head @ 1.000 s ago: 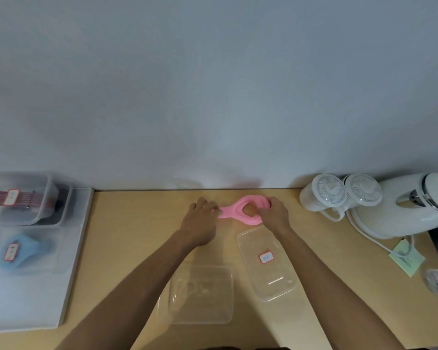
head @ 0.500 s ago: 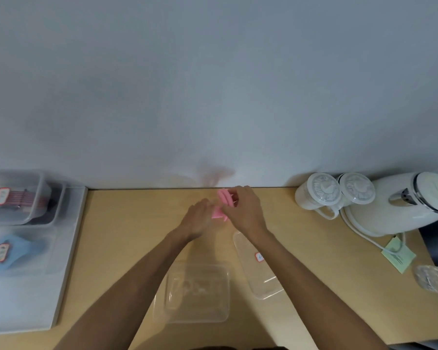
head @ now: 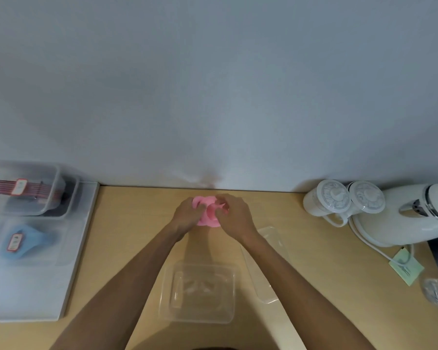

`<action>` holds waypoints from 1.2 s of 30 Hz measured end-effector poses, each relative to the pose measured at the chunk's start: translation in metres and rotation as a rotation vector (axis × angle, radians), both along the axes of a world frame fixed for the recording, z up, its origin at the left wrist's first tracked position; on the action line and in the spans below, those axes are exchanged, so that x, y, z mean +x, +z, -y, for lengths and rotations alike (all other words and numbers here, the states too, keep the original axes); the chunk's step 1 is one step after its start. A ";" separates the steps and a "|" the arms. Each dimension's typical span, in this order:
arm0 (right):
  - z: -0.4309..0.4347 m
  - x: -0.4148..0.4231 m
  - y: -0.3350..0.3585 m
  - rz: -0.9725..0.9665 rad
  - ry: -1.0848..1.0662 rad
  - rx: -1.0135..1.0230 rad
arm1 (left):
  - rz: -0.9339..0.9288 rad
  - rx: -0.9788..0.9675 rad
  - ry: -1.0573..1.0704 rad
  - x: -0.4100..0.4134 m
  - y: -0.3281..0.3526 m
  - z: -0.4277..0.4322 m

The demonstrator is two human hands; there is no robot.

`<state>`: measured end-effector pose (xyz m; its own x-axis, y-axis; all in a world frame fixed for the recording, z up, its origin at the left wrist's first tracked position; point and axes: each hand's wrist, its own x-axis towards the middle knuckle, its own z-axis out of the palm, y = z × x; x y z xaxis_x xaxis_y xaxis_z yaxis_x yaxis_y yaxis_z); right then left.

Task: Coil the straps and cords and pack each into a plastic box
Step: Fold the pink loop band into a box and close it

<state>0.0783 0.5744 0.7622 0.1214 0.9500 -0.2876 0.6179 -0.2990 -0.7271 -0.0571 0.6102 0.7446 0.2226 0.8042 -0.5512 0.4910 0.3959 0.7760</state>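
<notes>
The pink strap (head: 209, 216) sits bunched into a loose coil between my two hands, at 12 o'clock on the worktop (head: 127, 236), close to the wall (head: 213, 97). My left grip (head: 187, 214) curls round its 9 o'clock side and my right grip (head: 234, 215) pinches its 3 o'clock side, fingers bent into the loops. Both are closed on the strap, and neither hand is free. The bundle looks compact, a little wider from 9 to 3 than it is deep. I cannot tell whether the loose end is tucked in.

The open plastic box (head: 162, 294) lies at 6 o'clock from the strap, near my body and between my forearms, with its long axis also running from 9 to 3. I judge that the coil can be drawn straight back toward me and lowered in without turning. Both hands are about equally near the box. Its lid (head: 273, 238) lies at 4 o'clock from the strap, partly under my right forearm, so the right hand is better placed to take it.

The worktop is pale wood. At 9 o'clock a white tray (head: 36, 286) carries packed boxes, one with a red strap (head: 23, 188) and one with a blue strap (head: 25, 239). At 3 o'clock stand two white cups (head: 326, 200) and a white kettle (head: 402, 218).
</notes>
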 end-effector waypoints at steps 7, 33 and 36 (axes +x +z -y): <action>-0.005 0.016 -0.028 0.058 -0.050 -0.280 | -0.186 0.005 -0.025 -0.009 -0.011 -0.005; 0.130 -0.015 -0.015 -0.290 -0.255 -0.233 | 0.198 -0.154 0.168 -0.069 -0.003 0.120; 0.146 -0.021 -0.022 -0.251 -0.237 -0.292 | 0.179 -0.122 0.131 -0.067 -0.005 0.138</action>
<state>0.0570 0.4280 0.7399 0.2183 0.7791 -0.5876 0.3232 -0.6259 -0.7097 -0.1241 0.4725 0.7395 0.2238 0.7622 -0.6074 0.2888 0.5434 0.7883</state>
